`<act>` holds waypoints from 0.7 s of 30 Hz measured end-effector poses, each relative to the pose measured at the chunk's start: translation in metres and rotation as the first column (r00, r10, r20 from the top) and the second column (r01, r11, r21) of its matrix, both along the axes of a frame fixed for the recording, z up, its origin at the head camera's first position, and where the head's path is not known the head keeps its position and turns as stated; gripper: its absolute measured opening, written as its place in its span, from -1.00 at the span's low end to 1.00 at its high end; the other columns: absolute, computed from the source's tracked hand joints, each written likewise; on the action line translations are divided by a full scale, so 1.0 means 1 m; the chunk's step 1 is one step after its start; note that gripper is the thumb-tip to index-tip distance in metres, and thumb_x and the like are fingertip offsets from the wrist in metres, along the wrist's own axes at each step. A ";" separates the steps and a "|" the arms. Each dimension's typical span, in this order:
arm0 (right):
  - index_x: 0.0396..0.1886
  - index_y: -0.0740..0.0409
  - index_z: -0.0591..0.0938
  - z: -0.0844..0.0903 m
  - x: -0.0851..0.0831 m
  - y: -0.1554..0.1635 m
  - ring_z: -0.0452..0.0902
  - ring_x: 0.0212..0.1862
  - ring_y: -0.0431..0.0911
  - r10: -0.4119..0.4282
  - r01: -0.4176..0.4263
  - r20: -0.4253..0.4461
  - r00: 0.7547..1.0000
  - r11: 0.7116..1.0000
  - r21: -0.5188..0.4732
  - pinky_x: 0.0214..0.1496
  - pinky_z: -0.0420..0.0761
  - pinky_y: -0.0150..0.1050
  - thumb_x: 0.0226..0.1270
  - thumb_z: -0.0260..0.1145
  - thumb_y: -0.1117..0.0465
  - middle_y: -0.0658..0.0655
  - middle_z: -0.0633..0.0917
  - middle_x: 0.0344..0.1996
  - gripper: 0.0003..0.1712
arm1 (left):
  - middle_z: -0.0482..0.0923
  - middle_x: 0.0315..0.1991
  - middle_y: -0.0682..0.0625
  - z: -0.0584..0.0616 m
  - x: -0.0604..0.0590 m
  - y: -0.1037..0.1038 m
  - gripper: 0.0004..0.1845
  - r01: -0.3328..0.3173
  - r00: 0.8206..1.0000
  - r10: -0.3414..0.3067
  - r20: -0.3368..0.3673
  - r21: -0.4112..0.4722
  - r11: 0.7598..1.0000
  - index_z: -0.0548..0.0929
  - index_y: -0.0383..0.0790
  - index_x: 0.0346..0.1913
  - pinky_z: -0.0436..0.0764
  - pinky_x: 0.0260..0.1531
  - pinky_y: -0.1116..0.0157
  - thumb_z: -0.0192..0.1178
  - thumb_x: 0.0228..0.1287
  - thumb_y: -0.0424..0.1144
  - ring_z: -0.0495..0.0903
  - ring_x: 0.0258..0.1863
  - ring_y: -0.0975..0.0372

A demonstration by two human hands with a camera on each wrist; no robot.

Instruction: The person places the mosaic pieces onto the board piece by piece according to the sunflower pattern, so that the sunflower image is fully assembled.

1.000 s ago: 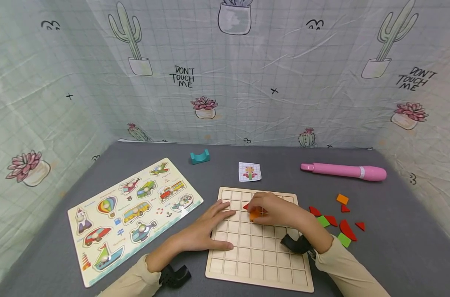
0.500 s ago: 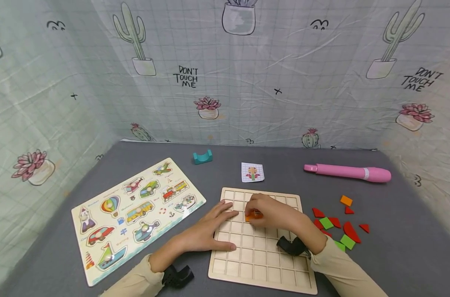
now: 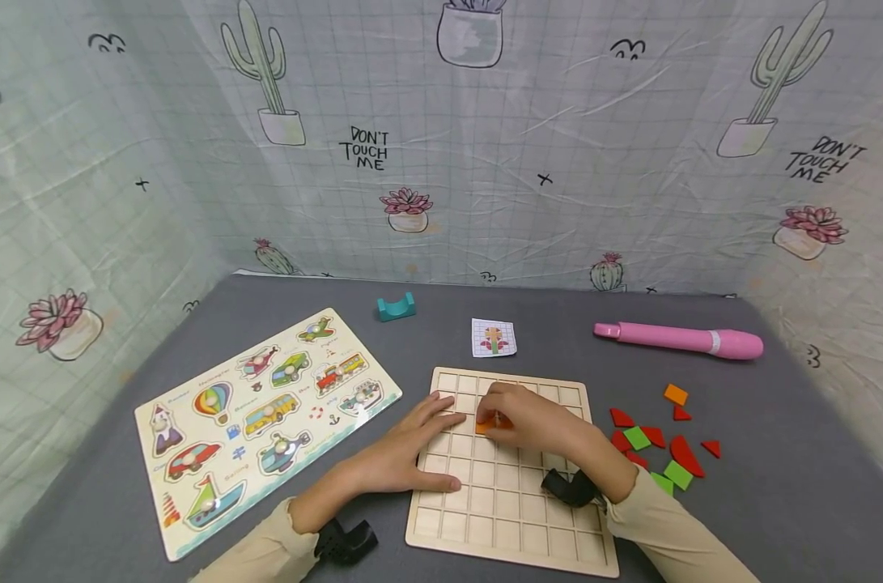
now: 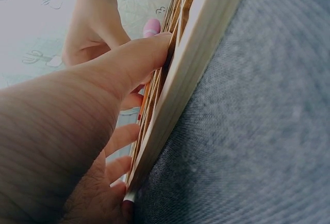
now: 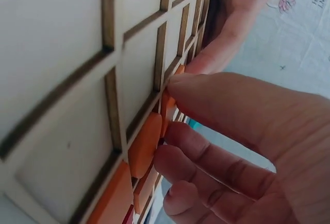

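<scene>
A wooden grid board lies on the grey table. My left hand rests along its left side with fingers spread, the thumb on the rim in the left wrist view. My right hand pinches an orange tile at a cell in the board's upper left part. In the right wrist view, more orange tiles sit in cells next to it, with a bit of red at the lower edge. From the head view, the right hand covers most of these tiles.
Loose red, green and orange pieces lie right of the board. Behind it are a small pattern card, a teal curved block and a pink pen-shaped thing. A picture puzzle lies at left.
My right hand has moved a little left with the orange tile, bringing it down at the cell. A red piece seen beside the fingers is now hidden. My left hand keeps its place.
</scene>
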State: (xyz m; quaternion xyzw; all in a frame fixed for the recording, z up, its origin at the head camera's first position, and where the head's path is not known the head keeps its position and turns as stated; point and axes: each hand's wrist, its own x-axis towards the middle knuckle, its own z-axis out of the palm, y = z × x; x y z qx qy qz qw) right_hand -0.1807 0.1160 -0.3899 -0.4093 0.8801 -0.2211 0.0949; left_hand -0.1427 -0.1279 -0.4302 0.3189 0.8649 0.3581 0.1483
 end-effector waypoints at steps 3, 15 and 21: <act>-0.24 0.20 0.68 0.000 0.000 0.002 0.45 -0.29 -0.14 0.024 -0.025 -0.021 0.999 1.000 -0.011 -0.22 0.52 -0.35 0.23 0.40 0.33 0.03 0.60 -0.31 -0.89 | -0.08 0.56 -0.01 0.000 0.000 0.000 -0.13 -0.001 1.000 0.001 0.004 0.001 1.000 0.27 -0.05 0.47 0.05 0.37 -0.21 0.37 0.14 0.13 -0.29 0.56 0.06; -0.16 0.18 0.71 0.011 0.002 0.029 0.54 -0.20 -0.09 -0.066 0.068 0.027 0.997 0.996 -0.050 -0.14 0.61 -0.22 0.27 0.38 0.30 0.03 0.63 -0.21 -0.85 | -0.08 0.55 -0.02 -0.001 0.000 -0.001 -0.13 -0.002 1.000 0.002 0.002 0.010 1.000 0.28 -0.05 0.46 0.04 0.36 -0.22 0.37 0.13 0.13 -0.30 0.56 0.05; -0.18 0.15 0.71 0.013 0.003 0.051 0.53 -0.25 -0.08 -0.101 0.103 0.031 0.994 0.992 -0.074 -0.23 0.60 -0.24 0.26 0.38 0.31 0.03 0.62 -0.23 -0.86 | -0.06 0.55 -0.06 0.000 0.000 0.001 -0.13 0.006 1.000 -0.006 -0.008 0.023 1.000 0.29 -0.10 0.46 0.04 0.37 -0.22 0.39 0.12 0.09 -0.27 0.55 0.01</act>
